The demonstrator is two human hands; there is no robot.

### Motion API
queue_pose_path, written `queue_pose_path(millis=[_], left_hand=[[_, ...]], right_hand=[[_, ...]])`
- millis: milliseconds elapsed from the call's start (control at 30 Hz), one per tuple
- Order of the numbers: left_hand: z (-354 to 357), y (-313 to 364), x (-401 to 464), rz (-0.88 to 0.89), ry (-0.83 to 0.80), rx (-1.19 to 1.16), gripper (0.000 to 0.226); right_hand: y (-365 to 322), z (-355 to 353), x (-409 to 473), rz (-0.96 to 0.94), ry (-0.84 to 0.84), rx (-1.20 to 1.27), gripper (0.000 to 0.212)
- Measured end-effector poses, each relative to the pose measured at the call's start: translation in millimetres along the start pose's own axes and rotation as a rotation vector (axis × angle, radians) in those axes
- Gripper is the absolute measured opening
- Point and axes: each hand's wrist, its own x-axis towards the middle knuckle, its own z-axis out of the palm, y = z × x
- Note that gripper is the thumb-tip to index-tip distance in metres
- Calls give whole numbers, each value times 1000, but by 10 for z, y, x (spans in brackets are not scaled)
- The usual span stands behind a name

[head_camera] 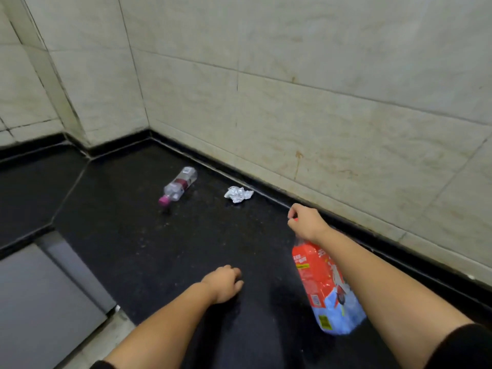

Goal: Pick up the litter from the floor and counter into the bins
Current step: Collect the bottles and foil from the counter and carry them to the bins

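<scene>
A clear plastic bottle [179, 185] with a pink cap lies on its side on the black counter [149, 243], near the back corner. To its right, close to the wall, sits a crumpled piece of silver foil [238, 194]. My right hand [306, 222] hovers to the right of the foil with its fingers pinched on the top of a red and pale blue plastic bag [326, 286], which hangs down under my forearm. My left hand [225, 282] rests low over the counter's front part, fingers curled in, nothing visible in it. No bin is in view.
Beige tiled walls [319, 102] close off the counter at the back and right, meeting in a corner behind the bottle. A grey cabinet front [40, 302] stands below the counter edge at the lower left, with a strip of pale floor beside it.
</scene>
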Motion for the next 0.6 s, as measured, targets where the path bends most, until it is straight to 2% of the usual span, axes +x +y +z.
queue_pose_path(millis=[200, 400, 500, 600], left_hand=[[-722, -1190, 439, -54, 116, -38, 37], [-1531, -2150, 994, -54, 292, -36, 44], [-1808, -2384, 1263, -109, 552, 110, 52], [-1874, -2519, 1518, -173, 607, 71, 69]], right_hand=[[-713, 657, 801, 99, -132, -33, 13], [-1294, 1111, 1655, 200, -136, -76, 71], [-1420, 1240, 2032, 273, -102, -77, 84], [-1494, 1385, 2341, 351, -123, -100, 89]])
